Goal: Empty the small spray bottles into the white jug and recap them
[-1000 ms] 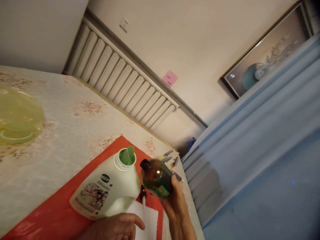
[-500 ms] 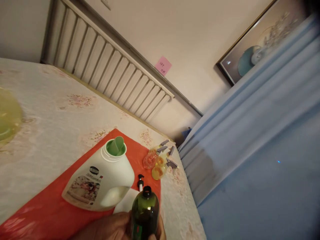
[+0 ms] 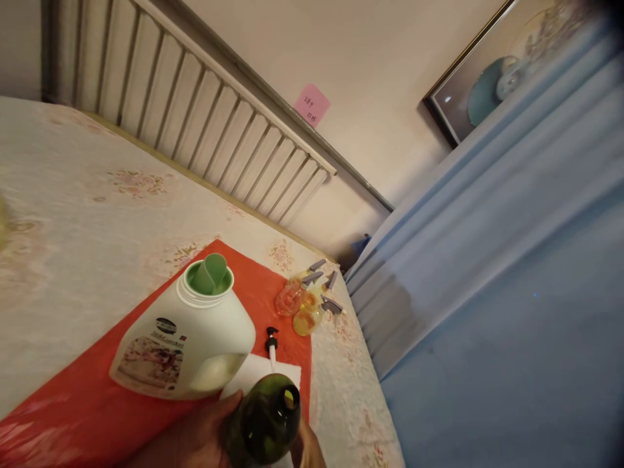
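Observation:
Both hands are at the bottom of the head view, around a dark green bottle with an uncapped mouth. My left hand grips its left side, thumb against the glass-like surface. On the other side, my right hand wraps the bottle's right, its fingers partly hidden. The bottle leans, its neck pointing right and toward me. Just behind it, a black pump head with a pale tube lies on a white sheet. A large white detergent jug with a green spout stands left of the bottle.
Several small spray bottles with grey triggers stand at the far right of the red mat. A flowered cloth covers the table. A radiator lines the wall, and a blue curtain hangs at right.
The green bottle has tipped from nearly upright to leaning right and toward me, both hands still on it. The view has shifted slightly, with the jug now a little farther left.

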The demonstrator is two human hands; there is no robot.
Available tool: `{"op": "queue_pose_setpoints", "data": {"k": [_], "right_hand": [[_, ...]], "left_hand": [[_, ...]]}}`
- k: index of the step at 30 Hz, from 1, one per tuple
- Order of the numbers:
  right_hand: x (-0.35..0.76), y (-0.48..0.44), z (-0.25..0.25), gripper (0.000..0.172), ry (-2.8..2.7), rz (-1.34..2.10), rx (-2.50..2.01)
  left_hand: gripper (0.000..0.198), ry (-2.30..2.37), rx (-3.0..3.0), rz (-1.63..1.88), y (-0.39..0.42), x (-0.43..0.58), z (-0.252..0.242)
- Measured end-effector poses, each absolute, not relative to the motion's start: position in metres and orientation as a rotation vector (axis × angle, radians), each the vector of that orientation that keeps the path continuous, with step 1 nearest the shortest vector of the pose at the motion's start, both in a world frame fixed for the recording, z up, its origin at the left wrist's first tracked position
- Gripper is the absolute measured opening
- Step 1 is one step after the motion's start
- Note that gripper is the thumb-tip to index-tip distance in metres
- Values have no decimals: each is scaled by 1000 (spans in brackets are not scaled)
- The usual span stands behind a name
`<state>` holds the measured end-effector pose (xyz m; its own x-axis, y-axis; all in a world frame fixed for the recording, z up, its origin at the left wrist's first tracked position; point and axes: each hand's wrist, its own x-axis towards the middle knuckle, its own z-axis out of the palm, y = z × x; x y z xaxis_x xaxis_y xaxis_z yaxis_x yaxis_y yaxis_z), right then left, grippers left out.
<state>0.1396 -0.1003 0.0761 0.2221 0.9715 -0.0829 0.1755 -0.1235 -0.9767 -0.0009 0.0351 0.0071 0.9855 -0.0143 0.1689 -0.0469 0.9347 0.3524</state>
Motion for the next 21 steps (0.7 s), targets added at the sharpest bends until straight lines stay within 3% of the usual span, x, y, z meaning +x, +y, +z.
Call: {"op": "queue_pose_setpoints", "data": {"k": [3,10,12,17,21], "right_hand": [[157,-90,93,71,-1229,1065,-1564],[201,-8,85,29,-1150,614,-2136],[206,18,76,24,-1162,556,-2212],[207,61,60,29,-1197,423,-2362],[205,73,52,12,-1176,459,-2392]], "left_hand": [[64,-166,304,77,38,-1,6],[53,-157,343,69,40,1,3],[55,-162,362,59,40,1,3],[58,-148,385,79,43,3,6],[58,-134,395,74,45,1,12]]}}
